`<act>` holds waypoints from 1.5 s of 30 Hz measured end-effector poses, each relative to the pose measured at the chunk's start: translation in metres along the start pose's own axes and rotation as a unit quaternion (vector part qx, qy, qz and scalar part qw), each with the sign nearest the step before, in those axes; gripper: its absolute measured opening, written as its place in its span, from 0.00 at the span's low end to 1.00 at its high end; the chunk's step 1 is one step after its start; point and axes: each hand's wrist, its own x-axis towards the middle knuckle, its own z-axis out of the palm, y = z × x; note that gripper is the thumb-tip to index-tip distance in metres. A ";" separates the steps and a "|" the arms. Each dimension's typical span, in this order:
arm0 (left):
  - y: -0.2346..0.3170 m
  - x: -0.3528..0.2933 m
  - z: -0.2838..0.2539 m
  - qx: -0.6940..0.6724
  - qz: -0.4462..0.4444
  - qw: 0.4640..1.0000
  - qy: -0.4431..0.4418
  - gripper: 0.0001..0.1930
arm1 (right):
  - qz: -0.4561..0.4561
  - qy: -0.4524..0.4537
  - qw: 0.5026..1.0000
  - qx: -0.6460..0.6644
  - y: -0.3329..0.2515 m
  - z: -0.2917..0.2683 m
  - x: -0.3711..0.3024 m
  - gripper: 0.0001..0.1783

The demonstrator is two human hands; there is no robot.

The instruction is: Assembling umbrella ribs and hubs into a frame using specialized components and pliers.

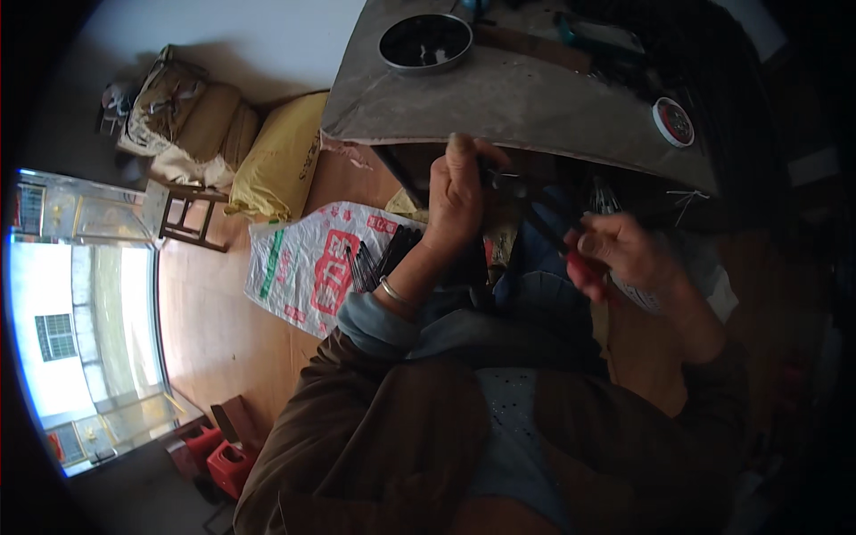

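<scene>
My right hand (624,254) is closed around a red-handled tool (586,270), whose dark, narrow front part points up and left toward my other hand. Its exact kind is too dim to make out. My left hand (456,194) is raised just in front of the table edge, thumb up and fingers curled. A small dark piece (489,171) sits at those fingers, close to the tool's tip; shadow hides its shape. Below my left wrist, a bundle of thin black rods (397,254) lies on a white plastic sack (299,272) with red print.
On the grey table (535,102) ahead stand a round dark pan (426,43), a small round tub (673,122) and a teal case (599,36). A yellow sack (281,156), a wooden stool (192,214) and red containers (230,468) are on the left.
</scene>
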 end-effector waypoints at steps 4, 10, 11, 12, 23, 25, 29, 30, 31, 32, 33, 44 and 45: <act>-0.004 0.002 -0.001 0.044 0.067 0.996 -0.027 0.39 | 0.083 -0.108 0.971 0.198 0.018 0.004 0.005 0.11; -0.001 0.003 0.001 0.020 0.019 0.999 0.017 0.38 | -0.109 0.079 0.967 -0.217 -0.002 0.000 0.011 0.19; -0.001 0.003 -0.001 0.018 0.020 0.999 0.023 0.38 | -0.054 0.049 0.986 -0.151 -0.006 -0.006 0.008 0.22; -0.001 0.002 -0.003 0.012 0.022 1.000 0.010 0.39 | 0.002 0.019 0.996 -0.084 -0.010 -0.008 0.006 0.24; 0.000 0.002 -0.005 0.021 0.024 0.999 -0.013 0.38 | -0.063 0.041 0.936 -0.343 -0.009 -0.002 0.011 0.16; 0.001 0.005 -0.007 0.016 0.017 1.000 -0.011 0.38 | -0.133 0.123 0.918 -0.353 -0.012 0.009 0.012 0.18; -0.003 0.012 -0.008 0.006 0.025 1.000 -0.005 0.37 | -0.049 0.088 0.963 -0.248 0.004 0.025 0.015 0.14; -0.003 0.008 -0.008 -0.026 0.013 0.999 -0.016 0.37 | 0.020 0.050 0.994 -0.097 0.005 0.030 0.015 0.12; -0.002 0.006 -0.008 -0.026 0.012 0.999 -0.015 0.37 | 0.087 -0.017 0.996 0.022 -0.007 0.037 0.011 0.13; 0.000 0.003 -0.008 -0.030 0.002 0.999 -0.017 0.37 | 0.106 -0.097 0.976 0.165 -0.001 0.034 0.011 0.15; 0.001 0.001 -0.008 -0.034 -0.008 0.999 -0.019 0.37 | 0.121 -0.174 0.929 0.303 0.011 0.029 0.011 0.16; 0.009 0.005 -0.010 -0.012 -0.040 0.996 -0.083 0.38 | 0.054 -0.087 0.991 0.091 -0.005 0.024 0.010 0.23; 0.010 0.005 -0.008 -0.017 -0.047 0.995 -0.083 0.38 | 0.061 -0.100 0.988 0.098 -0.005 0.023 0.009 0.23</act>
